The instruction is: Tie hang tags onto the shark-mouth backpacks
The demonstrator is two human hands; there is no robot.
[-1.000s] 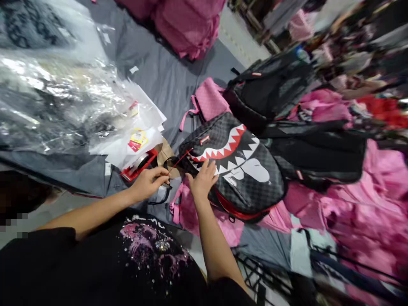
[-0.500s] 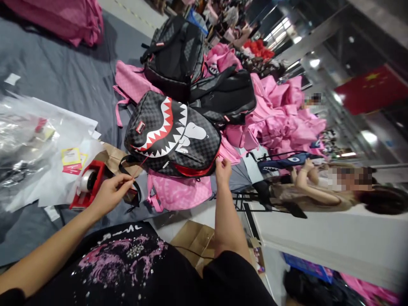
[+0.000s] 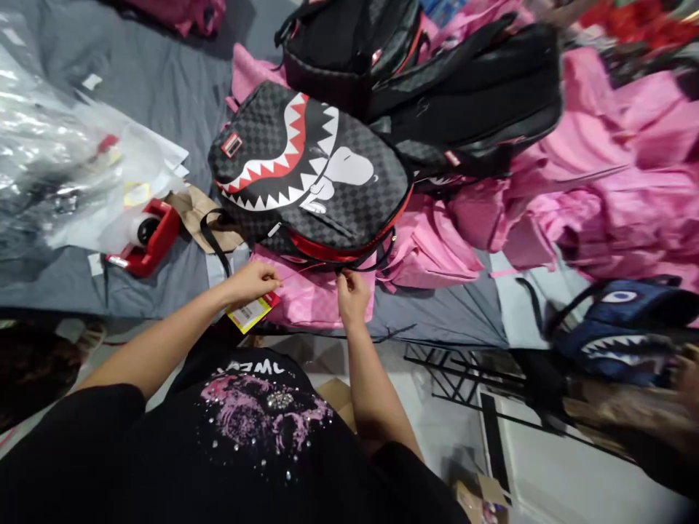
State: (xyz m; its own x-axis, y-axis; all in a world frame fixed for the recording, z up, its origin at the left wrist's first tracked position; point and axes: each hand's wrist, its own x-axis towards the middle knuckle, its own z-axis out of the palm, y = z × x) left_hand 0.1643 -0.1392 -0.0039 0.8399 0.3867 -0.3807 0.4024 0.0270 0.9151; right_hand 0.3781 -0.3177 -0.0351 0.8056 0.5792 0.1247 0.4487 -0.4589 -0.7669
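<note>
A grey cloth (image 3: 180, 80) covers the long table (image 3: 470, 316), creased here and there, and on it a checked shark-mouth backpack (image 3: 311, 171) lies with its front panel up. The person's left hand (image 3: 251, 284) is just on the near side of the backpack, a thin red string (image 3: 300, 270) pinched between thumb and fingertips, and a yellow and red tag (image 3: 252, 313) hangs right below it. The right hand (image 3: 354, 295) is at the backpack's near edge, its fingertips drawn together; I can't make out what they grip. A pink bag (image 3: 317, 302) lies partly under the backpack, toward the person. To the backpack's left, as the person sees it, sit some brown paper (image 3: 191, 215), a red tape dispenser (image 3: 161, 240) and, farther off, a shiny heap of clear plastic (image 3: 33, 153). Black backpacks (image 3: 470, 102) crowd its far right side, and past them spreads a pile of pink bags (image 3: 579, 153). Well to the backpack's right is a patterned blue backpack (image 3: 628, 327). On the person's side of the backpack, pale floor (image 3: 437, 429) shows below the table, with a cardboard box (image 3: 491, 489) off to the right.
</note>
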